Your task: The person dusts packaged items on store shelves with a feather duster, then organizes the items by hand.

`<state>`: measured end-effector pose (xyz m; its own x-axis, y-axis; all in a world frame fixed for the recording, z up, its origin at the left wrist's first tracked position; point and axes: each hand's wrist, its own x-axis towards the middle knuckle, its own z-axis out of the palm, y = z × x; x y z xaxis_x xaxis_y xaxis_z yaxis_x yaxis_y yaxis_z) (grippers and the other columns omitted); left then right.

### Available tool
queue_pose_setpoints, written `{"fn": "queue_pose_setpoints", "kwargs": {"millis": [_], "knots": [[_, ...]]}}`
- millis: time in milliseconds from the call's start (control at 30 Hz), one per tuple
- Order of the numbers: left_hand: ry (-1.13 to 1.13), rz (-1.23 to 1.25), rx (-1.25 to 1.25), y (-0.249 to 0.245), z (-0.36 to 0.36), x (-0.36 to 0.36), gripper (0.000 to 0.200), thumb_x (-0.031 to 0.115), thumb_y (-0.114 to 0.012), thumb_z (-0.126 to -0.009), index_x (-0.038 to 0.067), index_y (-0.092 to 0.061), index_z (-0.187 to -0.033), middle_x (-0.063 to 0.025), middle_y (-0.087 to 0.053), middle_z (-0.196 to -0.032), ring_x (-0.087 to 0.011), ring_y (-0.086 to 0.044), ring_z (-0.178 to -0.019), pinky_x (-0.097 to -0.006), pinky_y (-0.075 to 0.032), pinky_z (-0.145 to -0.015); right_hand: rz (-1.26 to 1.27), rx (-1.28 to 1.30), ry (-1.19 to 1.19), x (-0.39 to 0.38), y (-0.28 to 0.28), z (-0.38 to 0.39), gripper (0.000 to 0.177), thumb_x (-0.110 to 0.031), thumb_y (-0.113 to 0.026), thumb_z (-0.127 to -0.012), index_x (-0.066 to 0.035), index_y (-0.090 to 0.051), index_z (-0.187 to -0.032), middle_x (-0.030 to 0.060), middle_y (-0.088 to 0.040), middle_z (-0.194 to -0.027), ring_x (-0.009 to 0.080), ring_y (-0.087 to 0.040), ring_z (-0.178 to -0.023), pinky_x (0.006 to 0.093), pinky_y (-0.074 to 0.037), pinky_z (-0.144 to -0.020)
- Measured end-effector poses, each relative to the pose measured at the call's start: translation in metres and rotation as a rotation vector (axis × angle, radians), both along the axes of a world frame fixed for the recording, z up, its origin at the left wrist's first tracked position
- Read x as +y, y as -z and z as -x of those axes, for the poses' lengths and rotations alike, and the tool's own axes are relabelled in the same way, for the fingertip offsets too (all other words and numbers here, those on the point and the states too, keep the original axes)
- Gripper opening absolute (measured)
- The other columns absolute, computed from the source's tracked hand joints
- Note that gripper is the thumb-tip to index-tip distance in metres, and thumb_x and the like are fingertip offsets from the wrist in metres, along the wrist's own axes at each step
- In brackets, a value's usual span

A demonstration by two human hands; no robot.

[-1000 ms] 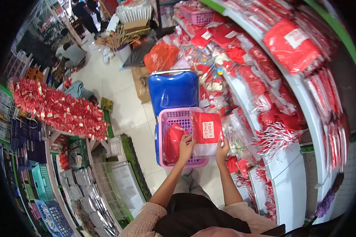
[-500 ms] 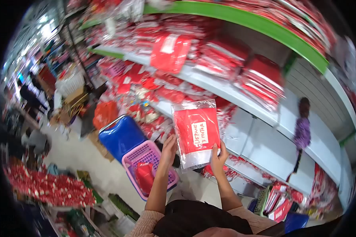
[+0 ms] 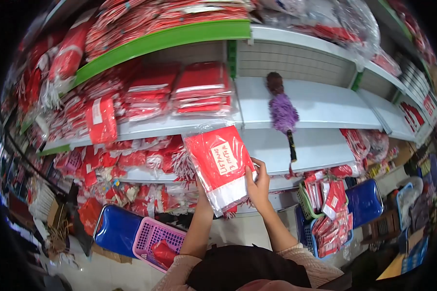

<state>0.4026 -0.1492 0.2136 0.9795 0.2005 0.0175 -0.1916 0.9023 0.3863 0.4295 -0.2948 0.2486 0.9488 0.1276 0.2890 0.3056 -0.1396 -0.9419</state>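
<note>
A clear plastic packet of folded red-and-white cloth [image 3: 206, 155] is held up in front of me, tilted, its white handwritten label facing me and reading roughly "LISPANG 3 METER". My right hand [image 3: 259, 186] grips its right edge, thumb on the front and fingers at the side. My left hand [image 3: 202, 198] supports the lower left side; its fingers are mostly hidden behind the packet. Beyond it, stacks of similar red packets [image 3: 201, 92] sit on a white shelf [image 3: 150, 127]. One labelled red packet [image 3: 102, 119] hangs over the shelf's front edge.
A purple duster [image 3: 283, 112] lies across the shelves at right. Below left are a blue chair [image 3: 115, 232] and a pink basket [image 3: 142, 238] with a red packet inside. A green basket [image 3: 308, 202] of packets and another blue chair [image 3: 365, 203] stand at lower right.
My view has turned right, so the shelves sit further left and more level, and more of the right side shows. Both hands still hold the packet, which now leans to the left.
</note>
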Motion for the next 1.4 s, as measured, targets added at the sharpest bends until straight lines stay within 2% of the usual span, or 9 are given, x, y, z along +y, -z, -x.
{"fn": "queue_pose_setpoints", "kwargs": {"millis": [133, 233, 500, 600, 700, 833, 1000, 1133, 1400], "knots": [[0.087, 0.019, -0.067, -0.007, -0.025, -0.015, 0.048, 0.038, -0.046, -0.089, 0.004, -0.046, -0.123, -0.0156, -0.055, -0.118, -0.0286, -0.056, -0.105, -0.0422, -0.047, -0.090, 0.536, -0.304, 0.083, -0.025, -0.014, 0.001, 0.036, -0.019, -0.060, -0.083, 0.002, -0.050, -0.111, 0.0210, -0.060, -0.091, 0.0289, -0.055, -0.061, 0.0375, -0.047, -0.065], [0.105, 0.028, -0.101, -0.007, -0.029, -0.017, 0.048, 0.038, -0.046, -0.089, 0.004, -0.046, -0.123, -0.0156, -0.055, -0.118, -0.0287, -0.056, -0.105, -0.0423, -0.047, -0.090, 0.593, -0.532, 0.244, -0.047, -0.046, -0.009, 0.038, -0.021, -0.060, -0.082, 0.002, -0.052, -0.111, 0.0219, -0.053, -0.104, 0.0394, -0.053, -0.099, 0.0451, -0.044, -0.079], [0.124, 0.049, -0.116, 0.000, -0.022, -0.007, 0.049, 0.039, -0.046, -0.089, 0.004, -0.046, -0.123, -0.0157, -0.055, -0.118, -0.0288, -0.056, -0.104, -0.0424, -0.047, -0.090, 0.541, -0.503, 0.607, -0.084, -0.029, -0.113, 0.056, -0.010, -0.062, -0.075, -0.002, -0.041, -0.126, 0.0254, -0.045, -0.120, 0.0353, -0.049, -0.100, 0.0455, -0.040, -0.084], [0.147, 0.051, -0.110, 0.002, -0.022, -0.007, 0.049, 0.039, -0.046, -0.089, 0.004, -0.046, -0.123, -0.0157, -0.055, -0.118, -0.0288, -0.057, -0.104, -0.0424, -0.047, -0.090, 0.864, -0.492, 0.903, -0.091, -0.053, -0.133, 0.048, -0.008, -0.061, -0.073, -0.002, -0.049, -0.119, 0.0235, -0.049, -0.118, 0.0336, -0.048, -0.108, 0.0510, -0.040, -0.083], [0.166, 0.053, -0.109, 0.003, -0.021, -0.008, 0.049, 0.039, -0.046, -0.089, 0.004, -0.046, -0.123, -0.0158, -0.055, -0.118, -0.0289, -0.057, -0.104, -0.0424, -0.047, -0.090, 1.093, -0.186, 0.790, -0.121, -0.049, -0.166, 0.035, -0.009, -0.061, -0.072, -0.005, -0.055, -0.106, 0.0204, -0.058, -0.106, 0.0316, -0.050, -0.110, 0.0553, -0.039, -0.081], [0.188, 0.048, -0.099, 0.007, -0.019, -0.007, 0.050, 0.039, -0.046, -0.089, 0.004, -0.045, -0.124, -0.0158, -0.055, -0.118, -0.0289, -0.057, -0.104, -0.0425, -0.047, -0.090, 0.930, -0.303, 0.670, -0.141, -0.008, -0.190, 0.021, -0.012, -0.058, -0.077, -0.001, -0.054, -0.094, 0.0204, -0.063, -0.073, 0.0368, -0.062, -0.070, 0.0500, -0.046, -0.063], [0.228, 0.046, -0.091, 0.009, -0.020, -0.011, 0.050, 0.040, -0.046, -0.089, 0.004, -0.045, -0.124, -0.0159, -0.055, -0.118, -0.0290, -0.057, -0.104, -0.0425, -0.047, -0.090, 0.370, -0.070, 0.451, -0.127, 0.056, -0.132, 0.031, -0.004, -0.056, -0.079, 0.002, -0.043, -0.107, 0.0243, -0.061, -0.073, 0.0406, -0.061, -0.073, 0.0477, -0.046, -0.066], [0.264, 0.047, -0.094, 0.006, -0.024, -0.014, 0.050, 0.040, -0.046, -0.089, 0.004, -0.045, -0.124, -0.0159, -0.055, -0.118, -0.0290, -0.057, -0.104, -0.0426, -0.047, -0.090, 0.261, -0.309, 0.569, -0.120, 0.146, -0.061, 0.039, -0.007, -0.057, -0.078, 0.000, -0.041, -0.114, 0.0250, -0.060, -0.081, 0.0420, -0.060, -0.077, 0.0483, -0.045, -0.068], [0.325, 0.058, -0.103, 0.003, -0.028, -0.022, 0.051, 0.040, -0.046, -0.089, 0.004, -0.045, -0.124, -0.0160, -0.055, -0.118, -0.0291, -0.057, -0.104, -0.0427, -0.047, -0.090, 0.694, 0.078, 0.753, -0.200, 0.205, 0.049, 0.028, -0.016, -0.059, -0.073, -0.001, -0.055, -0.097, 0.0243, -0.059, -0.069, 0.0426, -0.058, -0.068, 0.0495, -0.044, -0.063]]}}
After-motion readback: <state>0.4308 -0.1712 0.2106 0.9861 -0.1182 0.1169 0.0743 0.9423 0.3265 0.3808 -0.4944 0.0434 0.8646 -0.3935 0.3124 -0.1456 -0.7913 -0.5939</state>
